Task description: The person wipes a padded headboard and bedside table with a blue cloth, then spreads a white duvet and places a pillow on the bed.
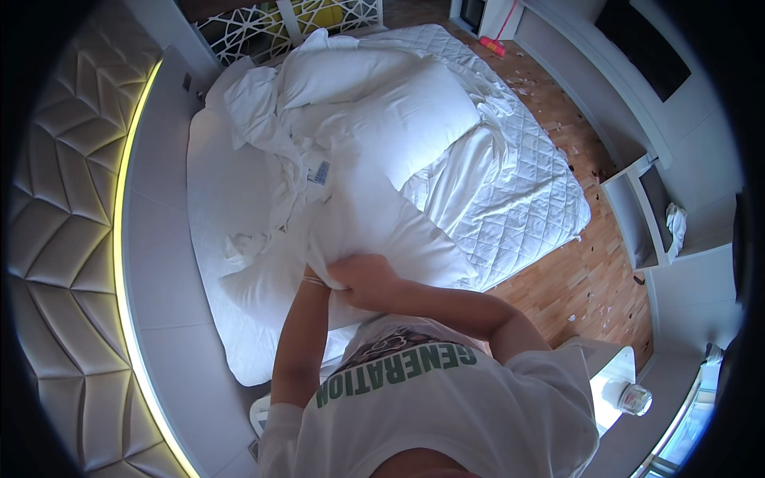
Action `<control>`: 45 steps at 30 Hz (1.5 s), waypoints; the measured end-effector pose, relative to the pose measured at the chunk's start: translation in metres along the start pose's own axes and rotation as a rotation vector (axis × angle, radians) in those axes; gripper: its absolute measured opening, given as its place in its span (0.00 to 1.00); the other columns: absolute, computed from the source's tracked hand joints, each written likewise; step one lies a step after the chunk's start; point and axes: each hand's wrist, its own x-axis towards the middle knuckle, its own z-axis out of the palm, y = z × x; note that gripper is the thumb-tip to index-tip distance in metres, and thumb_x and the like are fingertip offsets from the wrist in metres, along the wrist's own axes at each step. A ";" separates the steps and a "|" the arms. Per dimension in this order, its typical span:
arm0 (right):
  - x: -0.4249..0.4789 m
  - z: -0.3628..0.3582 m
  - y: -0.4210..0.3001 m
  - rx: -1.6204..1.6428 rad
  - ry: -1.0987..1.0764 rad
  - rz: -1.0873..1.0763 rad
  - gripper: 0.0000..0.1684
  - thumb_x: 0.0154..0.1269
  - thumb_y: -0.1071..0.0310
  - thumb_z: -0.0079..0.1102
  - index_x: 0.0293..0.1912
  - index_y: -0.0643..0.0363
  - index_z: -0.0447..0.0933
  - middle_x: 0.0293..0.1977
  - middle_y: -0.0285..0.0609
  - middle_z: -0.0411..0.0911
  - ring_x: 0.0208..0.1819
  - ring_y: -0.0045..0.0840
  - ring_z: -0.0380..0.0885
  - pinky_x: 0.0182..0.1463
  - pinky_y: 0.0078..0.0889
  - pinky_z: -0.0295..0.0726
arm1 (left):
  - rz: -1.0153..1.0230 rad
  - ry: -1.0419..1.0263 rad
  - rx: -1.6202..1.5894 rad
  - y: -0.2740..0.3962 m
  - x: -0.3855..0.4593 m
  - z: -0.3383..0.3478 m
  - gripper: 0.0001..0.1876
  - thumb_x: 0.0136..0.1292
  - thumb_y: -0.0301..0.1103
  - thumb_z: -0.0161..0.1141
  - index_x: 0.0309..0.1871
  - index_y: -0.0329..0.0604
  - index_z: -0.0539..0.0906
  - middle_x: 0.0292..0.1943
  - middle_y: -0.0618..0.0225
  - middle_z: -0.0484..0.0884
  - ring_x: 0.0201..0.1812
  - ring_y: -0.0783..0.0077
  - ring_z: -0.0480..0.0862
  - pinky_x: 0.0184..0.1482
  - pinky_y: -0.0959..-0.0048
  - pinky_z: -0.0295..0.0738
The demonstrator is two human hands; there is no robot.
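Observation:
A white pillow (382, 221) lies before me on the bed, its near side reaching my body. My right hand (363, 279) grips a fold of white fabric at the pillow's near edge. My left forearm comes up beside it with white bands at the wrist (317, 279); the left hand is hidden under or inside the white cloth. Another white pillow (418, 113) lies farther up, over a heap of rumpled white sheets (263, 113). A blue-and-white label (320, 172) shows on the cloth. Quilted white bedding (526, 179) covers the mattress on the right.
A padded headboard panel (83, 251) with a lit strip runs along the left. Wood flooring (574, 293) with scattered scraps lies to the right, near a white shelf unit (639, 209). A red broom (492, 46) stands far off. A clear jar (635, 399) sits on a white table at lower right.

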 end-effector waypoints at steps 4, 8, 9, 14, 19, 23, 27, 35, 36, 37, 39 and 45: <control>-0.007 -0.005 0.045 -0.078 0.421 0.018 0.15 0.45 0.71 0.61 0.37 0.57 0.75 0.32 0.46 0.76 0.38 0.43 0.77 0.40 0.44 0.77 | 0.107 -0.071 0.051 0.009 0.008 0.017 0.23 0.62 0.38 0.54 0.61 0.45 0.74 0.59 0.59 0.75 0.62 0.57 0.72 0.67 0.61 0.63; -0.019 -0.021 0.066 -0.298 0.402 0.251 0.33 0.38 0.72 0.69 0.50 0.55 0.71 0.51 0.49 0.71 0.51 0.46 0.72 0.54 0.47 0.74 | -0.063 -0.359 -0.197 0.065 0.024 -0.016 0.24 0.60 0.38 0.56 0.61 0.45 0.74 0.61 0.56 0.75 0.62 0.57 0.72 0.66 0.62 0.63; -0.021 -0.022 0.066 -0.347 0.399 0.298 0.37 0.39 0.71 0.69 0.54 0.55 0.70 0.56 0.51 0.68 0.56 0.48 0.70 0.59 0.48 0.71 | -0.123 -0.325 -0.273 0.073 0.022 -0.010 0.25 0.60 0.39 0.56 0.62 0.45 0.73 0.62 0.56 0.74 0.63 0.56 0.71 0.67 0.61 0.62; -0.038 -0.003 0.069 -0.377 0.235 0.267 0.45 0.38 0.67 0.74 0.60 0.55 0.67 0.64 0.55 0.61 0.65 0.50 0.63 0.65 0.49 0.67 | -0.015 -0.183 -0.204 0.075 -0.003 0.011 0.27 0.60 0.40 0.58 0.63 0.45 0.73 0.63 0.57 0.73 0.64 0.56 0.71 0.67 0.60 0.62; -0.041 0.003 0.067 -0.430 0.329 0.259 0.48 0.36 0.65 0.77 0.60 0.54 0.67 0.60 0.53 0.67 0.60 0.50 0.69 0.61 0.47 0.71 | -0.077 -0.280 -0.407 0.067 0.002 0.003 0.27 0.59 0.39 0.59 0.63 0.42 0.73 0.63 0.54 0.73 0.64 0.53 0.71 0.67 0.60 0.63; -0.041 0.001 0.103 -0.259 0.434 0.469 0.27 0.45 0.69 0.68 0.49 0.55 0.75 0.46 0.48 0.78 0.46 0.46 0.79 0.47 0.44 0.79 | -0.077 -0.151 -0.454 0.087 0.007 0.003 0.18 0.59 0.36 0.60 0.52 0.41 0.78 0.52 0.51 0.78 0.54 0.49 0.76 0.57 0.57 0.69; -0.040 0.000 0.131 -0.282 0.447 0.587 0.06 0.47 0.73 0.55 0.29 0.57 0.78 0.30 0.49 0.80 0.35 0.47 0.80 0.40 0.46 0.79 | 0.004 -0.092 -0.302 0.110 0.000 -0.018 0.08 0.56 0.32 0.59 0.38 0.41 0.78 0.36 0.53 0.80 0.40 0.48 0.78 0.45 0.54 0.72; -0.024 0.009 0.166 -0.140 0.321 0.875 0.11 0.49 0.68 0.54 0.33 0.55 0.82 0.35 0.51 0.82 0.41 0.47 0.80 0.47 0.47 0.78 | -0.075 0.113 -0.406 0.097 -0.023 -0.068 0.08 0.43 0.24 0.58 0.30 0.41 0.78 0.28 0.57 0.78 0.33 0.48 0.79 0.36 0.57 0.75; -0.014 0.009 0.166 -0.157 0.299 0.805 0.11 0.50 0.67 0.56 0.34 0.56 0.81 0.36 0.52 0.82 0.42 0.47 0.80 0.47 0.47 0.78 | -0.127 0.203 -0.433 0.086 -0.025 -0.067 0.09 0.42 0.23 0.58 0.31 0.40 0.78 0.30 0.57 0.79 0.34 0.49 0.80 0.36 0.58 0.75; -0.009 0.009 0.165 -0.177 0.261 0.752 0.11 0.51 0.66 0.57 0.35 0.58 0.81 0.37 0.52 0.82 0.42 0.46 0.80 0.47 0.47 0.78 | -0.189 0.282 -0.476 0.083 -0.033 -0.069 0.10 0.42 0.22 0.57 0.32 0.40 0.79 0.31 0.56 0.81 0.35 0.50 0.81 0.37 0.60 0.76; 0.006 0.002 0.149 -0.222 0.218 0.607 0.12 0.54 0.63 0.61 0.36 0.60 0.78 0.38 0.53 0.80 0.43 0.46 0.79 0.47 0.48 0.78 | -0.679 0.364 -0.516 0.048 -0.038 -0.069 0.23 0.44 0.20 0.53 0.48 0.31 0.82 0.47 0.50 0.84 0.49 0.58 0.83 0.53 0.66 0.75; 0.006 0.018 0.051 -0.266 0.367 0.124 0.33 0.48 0.65 0.65 0.58 0.50 0.70 0.59 0.52 0.68 0.57 0.47 0.70 0.58 0.52 0.70 | -0.869 0.810 -0.798 -0.003 0.001 -0.123 0.17 0.50 0.17 0.43 0.40 0.31 0.80 0.30 0.65 0.81 0.32 0.75 0.76 0.36 0.77 0.69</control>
